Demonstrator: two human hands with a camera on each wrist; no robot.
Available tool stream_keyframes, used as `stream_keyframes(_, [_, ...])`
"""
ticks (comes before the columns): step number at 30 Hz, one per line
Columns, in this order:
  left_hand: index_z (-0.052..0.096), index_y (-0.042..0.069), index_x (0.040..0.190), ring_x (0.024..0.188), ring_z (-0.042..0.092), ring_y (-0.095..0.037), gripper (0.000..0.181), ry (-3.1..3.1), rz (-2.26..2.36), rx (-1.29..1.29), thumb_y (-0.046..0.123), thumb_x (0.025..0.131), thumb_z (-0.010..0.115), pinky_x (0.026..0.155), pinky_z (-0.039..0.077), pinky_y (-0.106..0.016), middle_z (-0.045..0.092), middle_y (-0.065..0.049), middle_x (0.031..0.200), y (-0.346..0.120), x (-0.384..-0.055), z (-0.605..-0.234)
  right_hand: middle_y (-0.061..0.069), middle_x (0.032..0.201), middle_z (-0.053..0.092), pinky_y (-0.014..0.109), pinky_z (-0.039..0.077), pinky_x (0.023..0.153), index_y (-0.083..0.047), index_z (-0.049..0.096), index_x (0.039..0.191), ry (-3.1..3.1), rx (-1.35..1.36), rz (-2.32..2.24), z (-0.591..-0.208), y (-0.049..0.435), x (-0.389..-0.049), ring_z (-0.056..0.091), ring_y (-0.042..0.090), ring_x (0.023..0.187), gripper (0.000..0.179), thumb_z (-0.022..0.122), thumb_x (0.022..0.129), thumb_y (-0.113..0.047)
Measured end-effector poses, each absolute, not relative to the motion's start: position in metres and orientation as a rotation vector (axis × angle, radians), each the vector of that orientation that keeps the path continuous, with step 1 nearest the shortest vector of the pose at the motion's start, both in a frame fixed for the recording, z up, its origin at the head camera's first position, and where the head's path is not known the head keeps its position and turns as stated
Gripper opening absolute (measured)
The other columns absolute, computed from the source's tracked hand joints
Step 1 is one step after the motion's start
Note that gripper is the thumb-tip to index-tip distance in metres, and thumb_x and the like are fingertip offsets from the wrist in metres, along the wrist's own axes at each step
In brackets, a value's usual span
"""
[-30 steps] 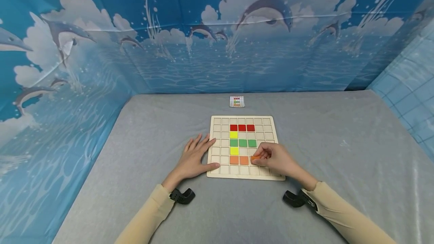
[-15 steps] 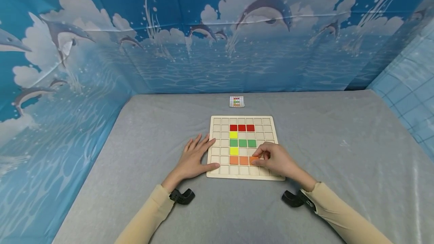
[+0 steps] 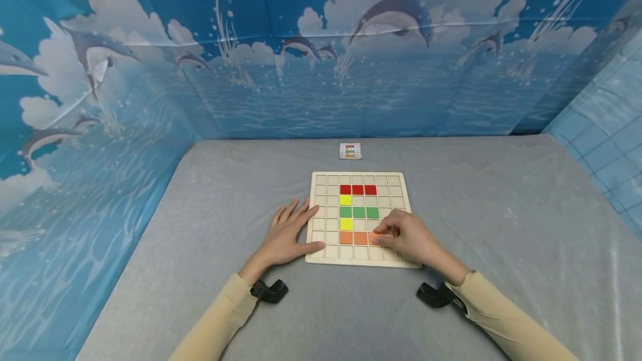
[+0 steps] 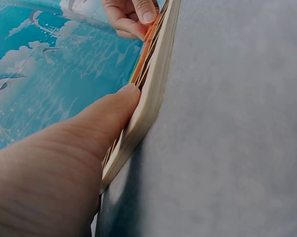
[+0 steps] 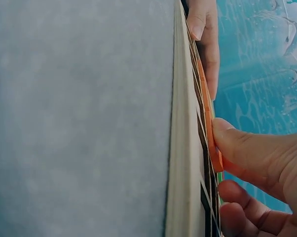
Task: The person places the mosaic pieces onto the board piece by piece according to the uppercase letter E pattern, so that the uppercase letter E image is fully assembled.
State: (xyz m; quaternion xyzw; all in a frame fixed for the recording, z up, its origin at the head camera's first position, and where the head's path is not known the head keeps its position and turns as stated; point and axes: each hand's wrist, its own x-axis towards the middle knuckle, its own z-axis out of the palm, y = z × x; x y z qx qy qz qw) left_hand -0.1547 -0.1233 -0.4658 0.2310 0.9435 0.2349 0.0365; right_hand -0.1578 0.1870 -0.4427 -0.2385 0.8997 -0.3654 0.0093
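In the head view a wooden grid board (image 3: 361, 263) lies on the grey table. My left hand (image 3: 285, 237) rests at its left edge, fingers spread, thumb on the near-left corner area. My right hand (image 3: 408, 237) has its thumb and curled fingers at an orange square tile (image 3: 373, 238), third in the near row beside two other orange tiles (image 3: 360, 238). The right wrist view shows the thumb against this tile (image 5: 215, 159), which lies almost level in its cell. Farther up sit red tiles (image 3: 358, 190), yellow tiles (image 3: 345, 224) and green tiles (image 3: 359, 213), together forming an E.
A small pattern card (image 3: 350, 151) lies beyond the board, showing a similar coloured figure on a grid. The grey tabletop (image 3: 241, 183) extends around the board. A blue dolphin-print curtain (image 3: 301, 99) stands behind the table and along its left side.
The orange tile at my right fingers was tilted a second ago; it has moved slightly left and come down flat in line with the other two. My left hand has stayed put.
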Motion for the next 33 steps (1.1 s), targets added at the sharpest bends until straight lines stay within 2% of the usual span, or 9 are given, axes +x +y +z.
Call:
stream_keyframes(6, [0.029, 0.023, 0.151, 0.143, 0.004, -0.025, 0.083, 2.908, 0.732, 0.722, 0.063, 0.084, 0.057, 0.111, -0.001, -0.046, 0.017, -0.002, 0.156, -0.122, -0.155, -0.467, -0.012, 0.074, 0.052, 0.025, 0.035, 0.05, -0.014, 0.079, 0.086, 2.873, -0.748, -1.053, -0.441, 0.187, -0.155, 0.041, 0.007, 0.059, 0.007, 0.079, 0.079, -0.017])
stream_keyframes(13, [0.028, 0.022, 0.151, 0.143, 0.004, -0.026, 0.084, 2.904, 0.737, 0.729, 0.063, 0.083, 0.057, 0.111, -0.001, -0.047, 0.017, -0.002, 0.156, -0.123, -0.155, -0.468, -0.012, 0.077, 0.055, 0.024, 0.037, 0.05, -0.016, 0.077, 0.087, 2.863, -0.758, -1.087, -0.443, 0.189, -0.155, 0.043, 0.007, 0.058, 0.01, 0.08, 0.078, -0.018])
stream_keyframes(21, [0.03, 0.02, 0.151, 0.143, 0.005, -0.027, 0.084, 2.904, 0.755, 0.744, 0.062, 0.084, 0.057, 0.111, -0.001, -0.048, 0.017, -0.004, 0.156, -0.122, -0.156, -0.47, -0.009, 0.074, 0.053, 0.024, 0.035, 0.05, -0.015, 0.075, 0.091, 2.843, -0.807, -1.106, -0.447, 0.194, -0.156, 0.04, 0.007, 0.057, 0.015, 0.081, 0.077, -0.019])
stream_keyframes(33, [0.027, 0.02, 0.152, 0.143, 0.002, -0.027, 0.085, 2.875, 0.771, 0.727, 0.062, 0.085, 0.057, 0.111, -0.002, -0.047, 0.014, -0.006, 0.157, -0.123, -0.155, -0.472, -0.009, 0.08, 0.053, 0.023, 0.038, 0.052, -0.011, 0.072, 0.1, 2.761, -0.94, -1.123, -0.446, 0.203, -0.159, 0.043, 0.004, 0.061, 0.018, 0.076, 0.083, -0.016])
